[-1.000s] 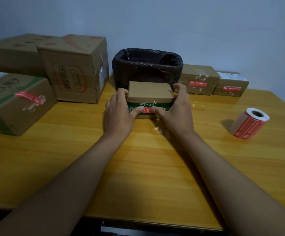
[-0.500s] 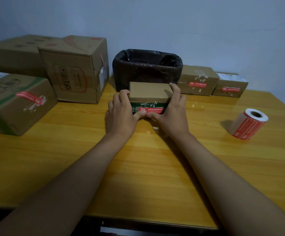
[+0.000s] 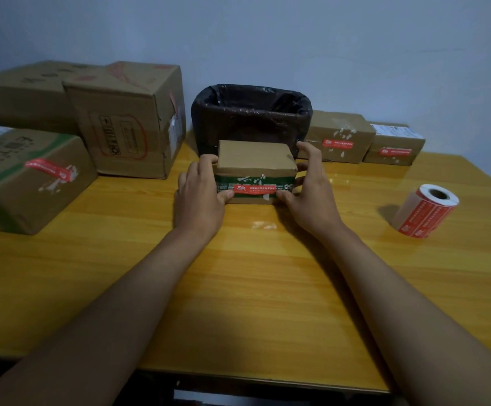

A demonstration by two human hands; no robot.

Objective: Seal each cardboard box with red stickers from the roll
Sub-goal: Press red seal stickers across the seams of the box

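The small box [image 3: 256,168] sits mid-table [image 3: 238,288], just in front of the black-lined bin [image 3: 251,118], with a red sticker [image 3: 254,189] lying flat across its near face. The left hand [image 3: 200,197] wraps the box's left side, fingers curled over the top corner, thumb tip pressing the sticker's left end. The right hand [image 3: 308,189] mirrors it on the right side, thumb on the sticker's right end. Both hands grip the box.

The likely risks, as I judge them: the sticker crosses a face already scarred with torn white patches (old label residue, it seems), so its ends may not bond and could peel up once the thumbs lift. Uneven thumb pressure could trap a crease in the middle. The roll [image 3: 426,210] stands on its side well to the right near the table edge; a careless reach could send it rolling off
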